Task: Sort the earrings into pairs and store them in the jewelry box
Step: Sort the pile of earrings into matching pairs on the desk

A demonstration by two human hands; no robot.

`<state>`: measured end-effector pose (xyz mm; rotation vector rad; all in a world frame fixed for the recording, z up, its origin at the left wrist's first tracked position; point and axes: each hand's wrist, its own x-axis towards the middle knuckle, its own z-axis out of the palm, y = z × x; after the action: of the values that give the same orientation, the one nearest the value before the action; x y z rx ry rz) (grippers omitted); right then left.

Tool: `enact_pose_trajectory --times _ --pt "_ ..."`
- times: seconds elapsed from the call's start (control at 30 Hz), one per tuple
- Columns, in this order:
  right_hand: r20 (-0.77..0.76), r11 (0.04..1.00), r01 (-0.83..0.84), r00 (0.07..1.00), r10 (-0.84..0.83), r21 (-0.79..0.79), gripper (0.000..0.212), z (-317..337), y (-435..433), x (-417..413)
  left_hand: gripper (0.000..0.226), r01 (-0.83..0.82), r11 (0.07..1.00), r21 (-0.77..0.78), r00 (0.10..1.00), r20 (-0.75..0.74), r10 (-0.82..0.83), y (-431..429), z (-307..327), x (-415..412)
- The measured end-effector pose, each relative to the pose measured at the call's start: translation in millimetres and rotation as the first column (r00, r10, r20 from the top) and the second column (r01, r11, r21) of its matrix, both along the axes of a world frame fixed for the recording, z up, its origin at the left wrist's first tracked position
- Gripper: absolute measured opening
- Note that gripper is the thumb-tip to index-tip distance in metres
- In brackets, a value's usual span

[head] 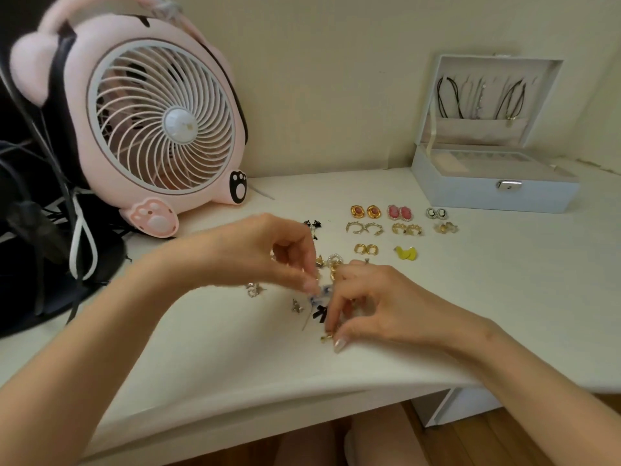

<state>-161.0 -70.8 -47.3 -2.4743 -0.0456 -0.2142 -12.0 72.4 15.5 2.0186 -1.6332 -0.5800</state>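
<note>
Both hands work over a loose heap of earrings [331, 264] at the middle of the white desk [504, 280]. My left hand [268, 253] pinches a small blue-and-white earring [319, 292] with thumb and forefinger. My right hand [373, 304] has its fingers curled down into the heap, fingertips on small pieces beside a black bow earring [319, 313]; what it holds is hidden. Sorted pairs lie in rows behind: gold-red ovals [365, 211], pink ovals [400, 212], cameos [437, 213], gold hoops [365, 248], yellow pieces [405, 253]. The pale blue jewelry box [494, 190] stands open at the back right.
A pink cat-shaped desk fan [161, 119] stands at the back left, with dark ribbons and headbands [40, 230] beside it. Necklaces hang in the box lid [480, 95]. A silver earring [253, 290] lies left of the heap. The desk's front edge runs below my wrists.
</note>
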Motion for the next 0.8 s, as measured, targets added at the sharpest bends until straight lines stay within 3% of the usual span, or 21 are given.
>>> enact_pose_trajectory --times 0.1,0.23,0.47,0.57,0.7,0.8 --pt "0.032 1.000 -0.013 0.999 0.013 0.014 0.016 -3 -2 1 0.032 0.000 0.991 0.137 0.982 0.187 -0.026 7 -16 -21" --pt "0.062 0.999 -0.035 0.997 0.035 -0.009 0.010 -4 -1 0 0.033 -0.036 0.999 -0.015 0.962 0.269 0.038 6 -50 -33" --pt "0.129 1.000 -0.002 0.992 0.004 -0.018 0.009 -4 -2 -1 0.022 -0.037 0.984 -0.173 0.974 0.213 0.074 7 -62 -25" --pt "0.190 0.996 0.061 0.979 -0.072 0.064 0.012 5 -8 -4 0.032 -0.050 0.973 -0.227 0.974 0.202 0.097 13 -53 -21" --pt "0.250 0.965 0.193 0.939 -0.234 0.180 0.019 17 -22 -13 0.009 -0.116 0.951 -0.286 0.974 0.157 0.166 22 -36 -14" --pt "0.203 0.962 0.201 0.950 -0.238 0.186 0.019 15 -22 -15 0.011 -0.143 0.942 -0.304 0.981 0.083 0.176 24 -30 -7"
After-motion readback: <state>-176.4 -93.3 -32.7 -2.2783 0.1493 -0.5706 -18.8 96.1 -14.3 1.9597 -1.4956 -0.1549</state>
